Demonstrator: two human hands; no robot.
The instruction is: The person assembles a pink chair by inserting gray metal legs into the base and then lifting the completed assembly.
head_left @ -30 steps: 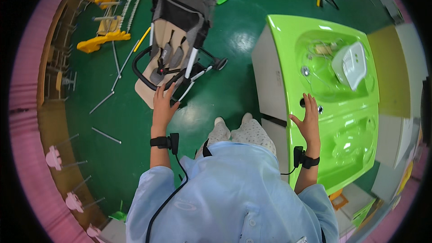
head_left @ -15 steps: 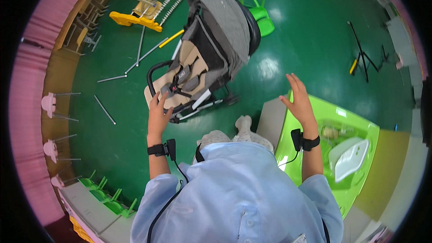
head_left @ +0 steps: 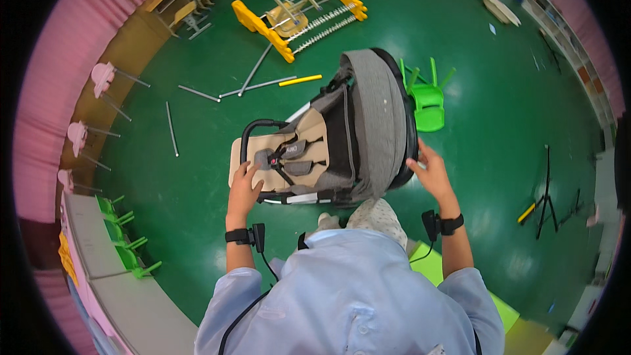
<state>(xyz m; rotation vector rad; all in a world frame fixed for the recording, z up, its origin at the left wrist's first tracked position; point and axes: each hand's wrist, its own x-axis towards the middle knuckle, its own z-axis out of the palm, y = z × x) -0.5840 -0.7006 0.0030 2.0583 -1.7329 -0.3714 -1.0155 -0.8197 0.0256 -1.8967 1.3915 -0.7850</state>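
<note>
A baby stroller stands in front of me with its grey canopy (head_left: 381, 118) toward the right and its beige padded seat (head_left: 273, 141) toward the left. Dark harness straps lie across the seat. My left hand (head_left: 243, 190), fingers apart, is by the near side of the seat, close to the black bumper bar (head_left: 244, 144). Beside the stroller's black handle (head_left: 411, 138), my right hand (head_left: 432, 174) is open, with thumb and fingers spread; whether it touches the handle I cannot tell. Neither hand holds anything.
Beyond the stroller are a green child's chair (head_left: 430, 108), a yellow-ended rack (head_left: 292, 23) and loose grey poles (head_left: 172, 128) on the green floor. A black tripod (head_left: 545, 197) stands at right. Part of a light green basin unit (head_left: 430, 266) shows by my right side.
My view has turned right, and I am nearer the stroller's side. My right hand has come from above the green basin unit to beside the handle; my left stays by the seat.
</note>
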